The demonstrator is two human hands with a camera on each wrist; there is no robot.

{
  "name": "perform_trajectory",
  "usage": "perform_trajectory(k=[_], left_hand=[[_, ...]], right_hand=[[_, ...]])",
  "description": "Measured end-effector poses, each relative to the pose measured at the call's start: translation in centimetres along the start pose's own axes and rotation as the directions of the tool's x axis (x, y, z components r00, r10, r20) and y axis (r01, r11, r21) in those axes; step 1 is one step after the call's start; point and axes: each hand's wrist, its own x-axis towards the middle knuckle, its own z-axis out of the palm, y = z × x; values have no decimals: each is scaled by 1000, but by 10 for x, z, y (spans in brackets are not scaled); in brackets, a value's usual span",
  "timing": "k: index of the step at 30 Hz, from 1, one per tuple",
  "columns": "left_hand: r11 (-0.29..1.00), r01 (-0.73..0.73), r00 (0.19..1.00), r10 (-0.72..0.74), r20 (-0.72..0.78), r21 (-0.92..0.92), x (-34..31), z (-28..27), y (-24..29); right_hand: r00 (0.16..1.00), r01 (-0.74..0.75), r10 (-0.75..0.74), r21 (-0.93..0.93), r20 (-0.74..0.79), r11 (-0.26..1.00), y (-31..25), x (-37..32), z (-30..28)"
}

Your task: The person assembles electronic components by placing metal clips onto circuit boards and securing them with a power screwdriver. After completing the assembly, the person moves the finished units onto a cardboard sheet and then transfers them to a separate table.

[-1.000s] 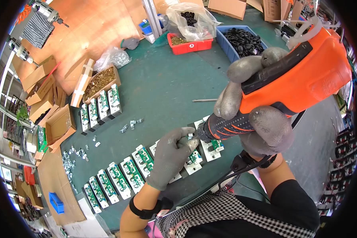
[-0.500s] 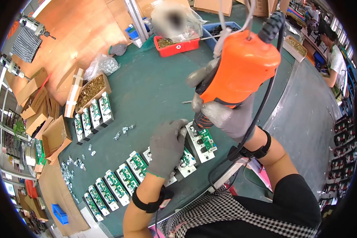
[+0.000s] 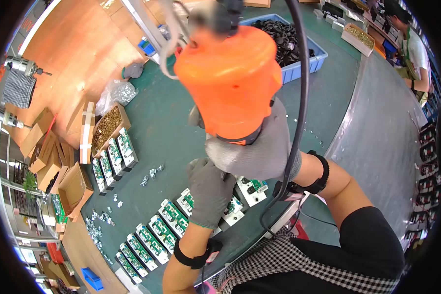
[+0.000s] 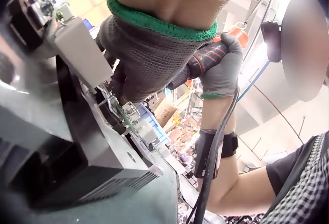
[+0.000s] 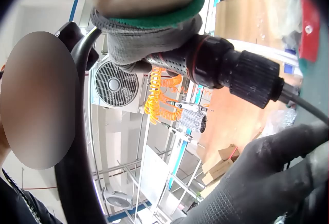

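My gloved right hand (image 3: 259,152) grips an orange electric screwdriver (image 3: 230,78), held steeply over the row of units. In the right wrist view, its black chuck (image 5: 254,77) carries a thin metal bit (image 5: 303,103) that runs down beside my left fingers. My gloved left hand (image 3: 210,196) is low over the right part of the row, just under the right hand, its fingers bent down at a unit in the left wrist view. Whether it pinches anything I cannot tell. Green circuit boards on white metal bases (image 3: 161,232) stand side by side along the near edge.
More board units (image 3: 113,159) stand at the left, by a carton of brass-coloured parts (image 3: 108,128). Loose metal clips (image 3: 98,230) lie scattered left. A blue tray of black parts (image 3: 299,68) stands behind. The tool's black cable (image 3: 304,78) loops past my right wrist. Another person (image 3: 416,63) sits far right.
The screwdriver has swung left and upright from its slanted pose, and my right hand came with it, closer to the left hand. The head view has shifted too.
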Motion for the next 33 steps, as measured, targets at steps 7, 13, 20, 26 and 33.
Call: perform_trajectory(k=[7,13,20,26,33], left_hand=[[998,-48,996,51,-72,44,-3,8,-4],[996,-35,999,37,-21,86,-4,10,-6],[997,72,996,-71,62,-10,-4,5,-3],[998,61,998,-61,-11,33,-6,6,3],[997,33,997,-38,-73,-65,-4,-3,4]], right_hand=[[1000,20,-20,29,-10,999,2,1,1],[999,45,-44,61,-11,997,2,3,3],[993,-89,79,117,87,989,-2,4,1],[998,-28,25,59,51,998,-2,2,6],[998,-48,43,101,47,994,-4,0,5]])
